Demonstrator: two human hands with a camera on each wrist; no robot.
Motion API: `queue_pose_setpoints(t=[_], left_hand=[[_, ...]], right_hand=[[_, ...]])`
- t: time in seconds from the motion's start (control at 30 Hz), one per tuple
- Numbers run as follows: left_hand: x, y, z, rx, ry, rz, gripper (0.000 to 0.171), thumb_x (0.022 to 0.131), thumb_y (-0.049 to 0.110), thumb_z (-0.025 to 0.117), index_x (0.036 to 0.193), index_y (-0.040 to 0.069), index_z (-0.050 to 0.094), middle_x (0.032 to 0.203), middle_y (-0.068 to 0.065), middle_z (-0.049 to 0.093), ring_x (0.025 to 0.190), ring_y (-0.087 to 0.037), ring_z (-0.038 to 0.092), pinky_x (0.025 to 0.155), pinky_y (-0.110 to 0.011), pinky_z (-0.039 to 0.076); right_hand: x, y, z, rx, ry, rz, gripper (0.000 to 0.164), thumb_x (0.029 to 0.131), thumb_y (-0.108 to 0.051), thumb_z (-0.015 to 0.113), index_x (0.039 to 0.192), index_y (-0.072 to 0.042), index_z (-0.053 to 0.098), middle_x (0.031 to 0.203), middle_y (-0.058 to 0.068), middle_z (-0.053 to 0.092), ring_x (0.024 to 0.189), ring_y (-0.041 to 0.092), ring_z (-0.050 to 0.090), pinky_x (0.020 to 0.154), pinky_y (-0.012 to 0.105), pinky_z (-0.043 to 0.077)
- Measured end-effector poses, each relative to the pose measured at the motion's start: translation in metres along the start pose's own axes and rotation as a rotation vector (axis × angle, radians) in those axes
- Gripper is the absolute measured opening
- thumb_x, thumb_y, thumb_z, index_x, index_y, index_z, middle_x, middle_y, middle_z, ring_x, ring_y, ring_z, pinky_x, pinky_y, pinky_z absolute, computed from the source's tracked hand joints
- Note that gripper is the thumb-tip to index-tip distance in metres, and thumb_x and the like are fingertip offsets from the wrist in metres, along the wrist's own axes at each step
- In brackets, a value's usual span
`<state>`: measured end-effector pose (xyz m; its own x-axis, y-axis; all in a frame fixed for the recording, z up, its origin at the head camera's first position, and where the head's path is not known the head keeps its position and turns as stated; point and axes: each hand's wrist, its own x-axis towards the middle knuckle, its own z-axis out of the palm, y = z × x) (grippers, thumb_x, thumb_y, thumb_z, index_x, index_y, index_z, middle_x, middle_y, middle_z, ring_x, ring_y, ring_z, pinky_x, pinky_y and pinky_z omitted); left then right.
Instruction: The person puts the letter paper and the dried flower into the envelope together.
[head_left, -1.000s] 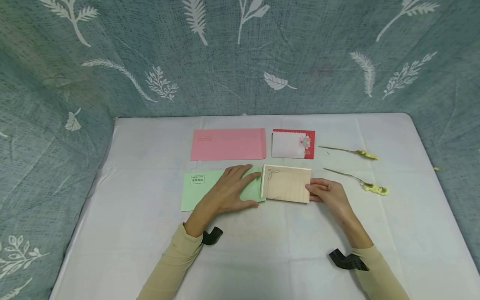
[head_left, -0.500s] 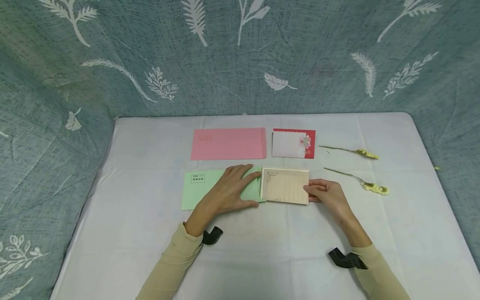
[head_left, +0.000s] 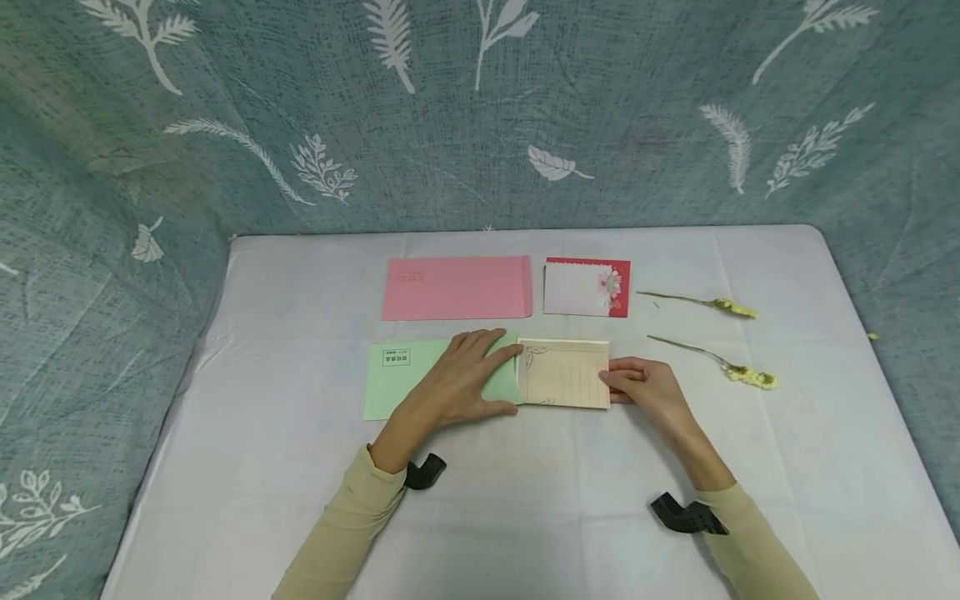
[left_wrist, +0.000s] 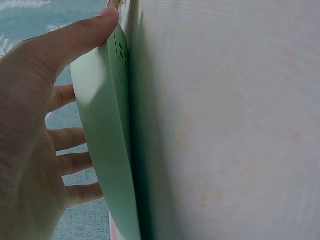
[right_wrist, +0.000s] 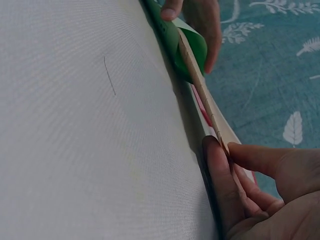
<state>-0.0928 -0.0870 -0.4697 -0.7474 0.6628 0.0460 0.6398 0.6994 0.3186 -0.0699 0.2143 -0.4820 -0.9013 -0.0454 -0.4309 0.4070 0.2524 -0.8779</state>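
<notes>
A pale green envelope [head_left: 390, 392] lies in the middle of the table. My left hand [head_left: 453, 379] rests across its right part with fingers and thumb spread. In the right wrist view the envelope's mouth [right_wrist: 197, 52] bulges apart. A cream lined card [head_left: 566, 375], seemingly several layers thick, has its left end inside that mouth; that end is hidden. My right hand [head_left: 651, 390] pinches the card's right edge between thumb and fingers, as the right wrist view also shows. In the left wrist view, the thumb [left_wrist: 95, 30] touches the envelope's near side and the fingers reach its far side.
Behind the green envelope lies a pink envelope [head_left: 453, 292]. To its right is a white card with flowers on a red one [head_left: 624, 287]. Two yellow dried flowers [head_left: 738, 308] with long stems lie at the right. A patterned teal cloth [head_left: 480, 150] hangs behind the white table.
My right hand has moved left, sliding the cream card leftward, so its left end now goes into the green envelope's mouth. The left hand has stayed in place.
</notes>
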Motion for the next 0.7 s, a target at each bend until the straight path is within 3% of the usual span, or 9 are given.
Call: queue_pose_setpoints(t=[0.7], left_hand=[[-0.0015,0.0003,0.0042,0.022,0.008,0.003,0.082,0.075,0.058,0.077,0.143,0.020,0.050,0.148,-0.014,0.042,0.135,-0.030,0.039,0.112,-0.048,0.030]], right_hand=[[0.0015,0.0035,0.0005,0.001,-0.002,-0.005,0.041,0.093,-0.012,0.067,0.121,0.016,0.059,0.095,0.011,0.074,0.073,0.003,0.068,0.066,0.022,0.057]])
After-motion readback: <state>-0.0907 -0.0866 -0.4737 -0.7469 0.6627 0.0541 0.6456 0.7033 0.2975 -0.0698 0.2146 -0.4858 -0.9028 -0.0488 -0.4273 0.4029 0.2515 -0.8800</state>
